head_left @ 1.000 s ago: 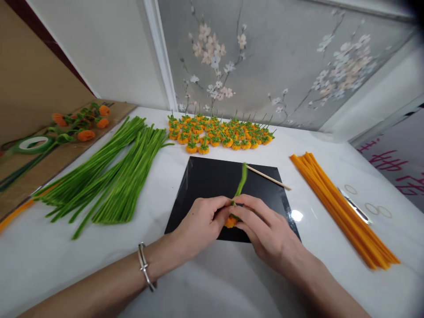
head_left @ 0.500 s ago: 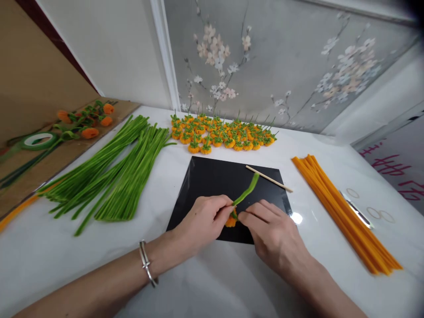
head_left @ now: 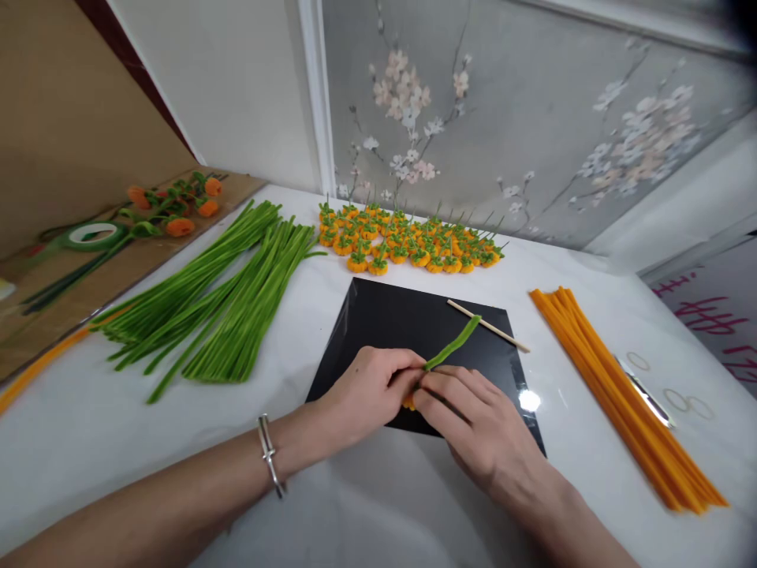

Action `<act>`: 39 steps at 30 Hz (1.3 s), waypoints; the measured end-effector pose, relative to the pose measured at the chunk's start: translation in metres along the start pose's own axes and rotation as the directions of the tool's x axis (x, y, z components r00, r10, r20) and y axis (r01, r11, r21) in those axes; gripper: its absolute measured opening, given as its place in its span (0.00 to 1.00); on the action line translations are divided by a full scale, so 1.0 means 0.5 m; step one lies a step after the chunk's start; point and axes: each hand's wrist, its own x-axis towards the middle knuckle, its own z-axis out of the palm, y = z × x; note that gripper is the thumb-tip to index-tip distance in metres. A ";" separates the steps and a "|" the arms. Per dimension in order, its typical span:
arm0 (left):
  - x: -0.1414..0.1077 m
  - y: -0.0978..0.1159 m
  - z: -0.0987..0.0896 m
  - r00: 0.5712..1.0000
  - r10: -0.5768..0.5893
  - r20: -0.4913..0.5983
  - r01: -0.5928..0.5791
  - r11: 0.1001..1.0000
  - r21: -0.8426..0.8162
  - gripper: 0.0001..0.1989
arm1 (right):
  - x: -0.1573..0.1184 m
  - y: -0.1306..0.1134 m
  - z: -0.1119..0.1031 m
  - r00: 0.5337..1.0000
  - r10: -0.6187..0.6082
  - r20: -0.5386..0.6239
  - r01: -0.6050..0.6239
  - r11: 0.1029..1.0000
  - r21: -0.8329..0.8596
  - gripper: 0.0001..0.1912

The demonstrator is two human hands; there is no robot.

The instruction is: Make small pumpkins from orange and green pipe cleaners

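Over a black board (head_left: pixel 378 315), my two hands meet around one small piece. My left hand (head_left: pixel 375 394) pinches a green pipe cleaner (head_left: pixel 454 344), whose free end sticks up to the right. Closed against the same spot, my right hand (head_left: pixel 473 414) has its fingertips at the base of the green stem. Below the fingertips a bit of an orange pipe-cleaner pumpkin (head_left: pixel 409 402) shows; most of it is hidden by my fingers. A thin wooden stick (head_left: pixel 490 326) lies across the board's upper right.
Green pipe cleaners (head_left: pixel 236 315) lie in bundles at left, orange pipe cleaners (head_left: pixel 627 402) at right beside tweezers (head_left: pixel 644 393) and rubber bands (head_left: pixel 677 400). Several finished orange pumpkins (head_left: pixel 414 241) stand along the back. Green tape (head_left: pixel 95 235) and orange flowers (head_left: pixel 180 226) rest on cardboard at left.
My right hand has moved in closer to my left, covering more of the orange pumpkin. The green pipe cleaner's free end looks straighter. The view has shifted slightly.
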 end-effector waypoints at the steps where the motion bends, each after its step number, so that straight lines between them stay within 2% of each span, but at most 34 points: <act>1: 0.001 -0.002 0.001 1.000 -0.015 0.016 0.015 0.999 -0.031 0.13 | 0.000 0.002 -0.002 1.000 -0.010 -0.003 0.010 1.000 -0.002 0.15; 6: 0.006 -0.008 0.000 0.991 -0.076 0.110 0.105 0.951 -0.291 0.11 | -0.003 0.006 -0.009 0.998 -0.051 -0.049 0.054 0.997 0.056 0.12; 10: 0.008 -0.006 -0.013 0.964 -0.137 0.227 0.244 0.788 -0.565 0.12 | -0.008 0.015 -0.013 0.989 -0.078 -0.129 0.082 0.996 0.027 0.13; 13: 0.009 -0.008 -0.023 0.953 -0.120 0.279 0.279 0.710 -0.647 0.14 | -0.011 0.024 -0.015 0.983 -0.084 -0.162 0.082 0.996 -0.014 0.12; 16: 0.009 -0.011 -0.026 0.951 -0.095 0.295 0.273 0.708 -0.651 0.13 | -0.011 0.028 -0.012 0.981 -0.095 -0.169 0.097 0.995 0.003 0.10; 18: 0.008 -0.010 -0.026 0.955 -0.069 0.288 0.248 0.719 -0.649 0.13 | -0.011 0.027 -0.005 0.981 -0.058 -0.186 0.067 0.997 0.047 0.10; 23: 0.007 -0.005 -0.023 0.971 -0.005 0.237 0.158 0.758 -0.632 0.14 | -0.017 0.020 0.018 0.963 0.154 -0.223 -0.097 0.964 0.248 0.10; 26: 0.005 -0.004 -0.021 0.980 0.037 0.196 0.092 0.789 -0.607 0.14 | -0.020 0.016 0.026 0.940 0.242 -0.239 -0.180 0.950 0.257 0.08; 29: 0.000 -0.002 -0.019 0.985 0.066 0.159 0.025 0.858 -0.514 0.16 | -0.017 0.009 0.027 0.928 0.278 -0.247 -0.222 0.948 0.230 0.08; 32: -0.009 0.003 -0.011 0.990 0.110 0.090 -0.076 0.944 -0.322 0.17 | -0.008 -0.002 0.024 0.903 0.352 -0.246 -0.279 0.917 0.286 0.09; 34: -0.016 0.005 -0.001 0.974 0.224 -0.022 -0.225 0.965 -0.136 0.17 | -0.001 -0.011 0.024 0.846 0.484 -0.223 -0.380 0.841 0.384 0.08; 35: -0.020 0.007 0.005 0.948 0.308 -0.084 -0.312 0.949 -0.039 0.17 | 0.001 -0.016 0.025 0.799 0.572 -0.189 -0.443 0.770 0.458 0.08; 37: -0.026 0.009 0.015 0.874 0.457 -0.165 -0.444 0.889 0.111 0.19 | 0.003 -0.022 0.028 0.685 0.726 -0.060 -0.532 0.555 0.640 0.09; 38: -0.028 0.011 0.018 0.849 0.495 -0.184 -0.473 0.868 0.150 0.20 | 0.004 -0.023 0.030 0.636 0.771 0.024 -0.538 0.421 0.731 0.10; 39: -0.030 0.013 0.020 0.844 0.501 -0.193 -0.476 0.864 0.165 0.22 | 0.003 -0.023 0.031 0.602 0.791 0.106 -0.514 0.283 0.809 0.11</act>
